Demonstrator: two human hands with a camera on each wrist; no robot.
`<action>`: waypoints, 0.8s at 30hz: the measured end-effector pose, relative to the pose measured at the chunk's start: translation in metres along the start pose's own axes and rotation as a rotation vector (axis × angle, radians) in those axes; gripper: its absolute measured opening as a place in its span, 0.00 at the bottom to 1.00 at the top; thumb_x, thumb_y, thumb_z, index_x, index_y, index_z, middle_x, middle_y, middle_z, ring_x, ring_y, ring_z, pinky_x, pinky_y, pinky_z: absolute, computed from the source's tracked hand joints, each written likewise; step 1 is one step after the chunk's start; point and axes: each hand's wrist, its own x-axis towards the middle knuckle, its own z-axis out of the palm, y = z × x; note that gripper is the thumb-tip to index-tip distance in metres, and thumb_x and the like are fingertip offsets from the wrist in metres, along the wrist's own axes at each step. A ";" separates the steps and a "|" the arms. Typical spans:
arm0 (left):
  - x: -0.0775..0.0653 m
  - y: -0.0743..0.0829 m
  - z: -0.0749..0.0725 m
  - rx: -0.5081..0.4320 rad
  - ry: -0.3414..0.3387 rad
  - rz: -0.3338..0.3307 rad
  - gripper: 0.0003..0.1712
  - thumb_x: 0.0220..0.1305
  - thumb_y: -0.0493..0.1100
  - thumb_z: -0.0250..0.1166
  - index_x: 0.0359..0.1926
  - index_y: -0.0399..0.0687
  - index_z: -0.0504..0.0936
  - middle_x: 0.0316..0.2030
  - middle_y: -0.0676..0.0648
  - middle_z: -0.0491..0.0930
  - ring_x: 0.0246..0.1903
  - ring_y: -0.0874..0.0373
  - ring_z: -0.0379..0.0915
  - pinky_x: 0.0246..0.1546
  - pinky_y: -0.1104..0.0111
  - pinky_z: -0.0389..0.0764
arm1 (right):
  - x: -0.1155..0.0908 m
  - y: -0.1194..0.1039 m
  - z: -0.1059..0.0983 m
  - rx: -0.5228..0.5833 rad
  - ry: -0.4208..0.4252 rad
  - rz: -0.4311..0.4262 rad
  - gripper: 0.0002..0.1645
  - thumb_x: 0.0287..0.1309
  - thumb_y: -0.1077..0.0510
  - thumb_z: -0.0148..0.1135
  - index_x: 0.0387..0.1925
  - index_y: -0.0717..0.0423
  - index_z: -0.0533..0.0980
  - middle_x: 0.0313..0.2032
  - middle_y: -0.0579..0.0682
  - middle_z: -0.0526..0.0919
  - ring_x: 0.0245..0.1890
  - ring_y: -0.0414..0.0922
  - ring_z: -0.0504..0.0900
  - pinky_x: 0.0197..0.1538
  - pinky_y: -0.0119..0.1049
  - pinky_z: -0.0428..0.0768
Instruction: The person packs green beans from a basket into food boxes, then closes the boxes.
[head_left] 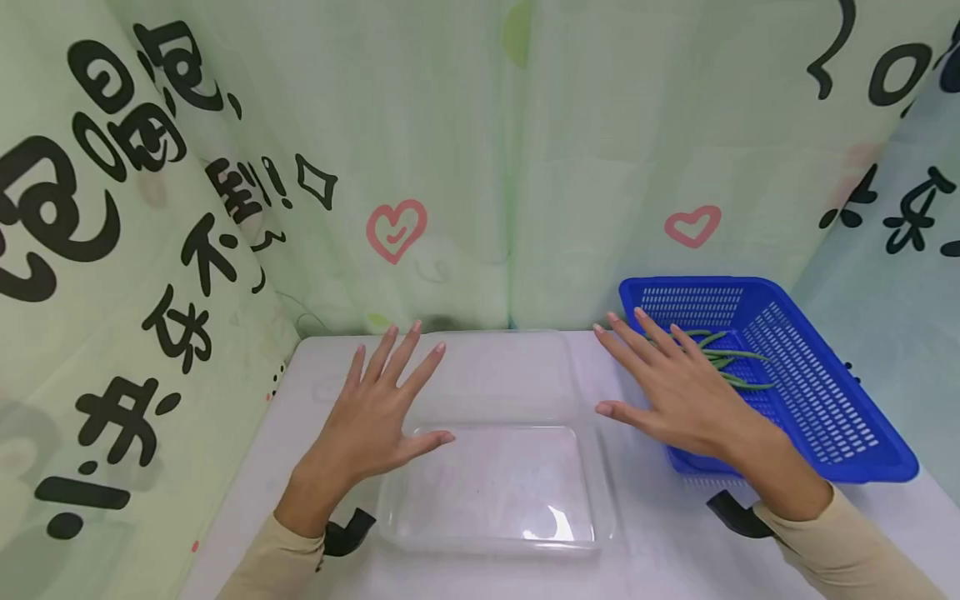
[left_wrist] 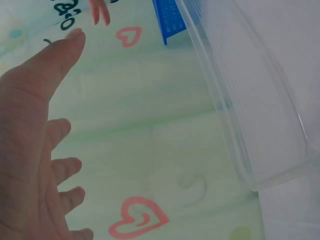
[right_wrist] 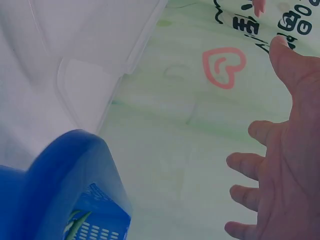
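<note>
My left hand (head_left: 375,417) is held up with fingers spread and straight, left of a clear plastic box (head_left: 491,492). My right hand (head_left: 682,392) hovers likewise, overlapping the near left part of a blue plastic basket (head_left: 840,383) in the head view. Both hands hold nothing. Long, thin green vegetables (head_left: 738,354) lie in the basket, partly hidden by the right hand. Behind the clear box lies a flat transparent panel (head_left: 491,375), apparently its opened lid. In the left wrist view the thumb (left_wrist: 55,65) stands well apart from the fingers.
A white table (head_left: 277,425) carries the box and basket. Pale green curtains (head_left: 450,125) with black writing and red hearts enclose the back and sides. Dark straps (head_left: 348,533) show near the wrists.
</note>
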 end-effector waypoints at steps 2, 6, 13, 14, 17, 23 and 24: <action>0.000 -0.003 0.000 -0.059 0.011 0.026 0.57 0.60 0.69 0.67 0.81 0.60 0.50 0.81 0.45 0.42 0.79 0.42 0.39 0.70 0.34 0.55 | 0.000 0.000 -0.001 0.014 -0.003 -0.002 0.53 0.65 0.28 0.56 0.82 0.38 0.46 0.81 0.47 0.48 0.81 0.55 0.40 0.76 0.64 0.47; 0.001 -0.011 -0.001 -0.235 0.018 0.054 0.54 0.63 0.55 0.72 0.81 0.58 0.50 0.81 0.46 0.45 0.77 0.42 0.49 0.69 0.42 0.65 | -0.001 0.002 -0.004 0.056 -0.021 -0.004 0.52 0.66 0.30 0.56 0.82 0.37 0.45 0.80 0.47 0.49 0.81 0.55 0.42 0.75 0.65 0.50; 0.000 -0.024 -0.001 -0.516 -0.013 -0.022 0.52 0.66 0.45 0.71 0.81 0.57 0.50 0.78 0.49 0.55 0.75 0.50 0.57 0.70 0.51 0.66 | -0.001 0.006 -0.017 0.183 -0.074 0.024 0.51 0.68 0.32 0.56 0.82 0.38 0.45 0.79 0.51 0.53 0.78 0.59 0.50 0.71 0.68 0.57; 0.000 -0.026 -0.001 -0.557 -0.021 -0.041 0.51 0.66 0.45 0.71 0.81 0.56 0.50 0.78 0.49 0.57 0.74 0.50 0.59 0.69 0.50 0.68 | -0.001 0.007 -0.019 0.219 -0.078 0.034 0.50 0.68 0.33 0.56 0.82 0.38 0.46 0.79 0.51 0.54 0.78 0.60 0.53 0.70 0.69 0.59; -0.003 -0.033 0.000 -0.674 -0.037 -0.110 0.51 0.65 0.42 0.72 0.81 0.57 0.52 0.76 0.48 0.61 0.69 0.47 0.68 0.63 0.48 0.74 | 0.001 0.010 -0.025 0.342 -0.084 0.051 0.47 0.69 0.36 0.58 0.81 0.40 0.51 0.77 0.54 0.58 0.75 0.62 0.58 0.66 0.70 0.65; -0.008 -0.047 0.007 -0.865 -0.065 -0.265 0.48 0.66 0.40 0.70 0.80 0.61 0.55 0.70 0.44 0.69 0.61 0.43 0.75 0.57 0.45 0.78 | 0.003 0.022 -0.028 0.526 -0.024 0.019 0.37 0.71 0.49 0.62 0.77 0.45 0.62 0.68 0.52 0.75 0.69 0.59 0.70 0.61 0.54 0.78; -0.008 -0.049 0.008 -0.891 -0.077 -0.299 0.48 0.66 0.40 0.70 0.80 0.61 0.55 0.69 0.44 0.70 0.61 0.44 0.76 0.57 0.46 0.79 | 0.003 0.025 -0.029 0.541 -0.022 0.014 0.36 0.71 0.51 0.61 0.76 0.45 0.62 0.66 0.51 0.77 0.67 0.58 0.73 0.60 0.48 0.80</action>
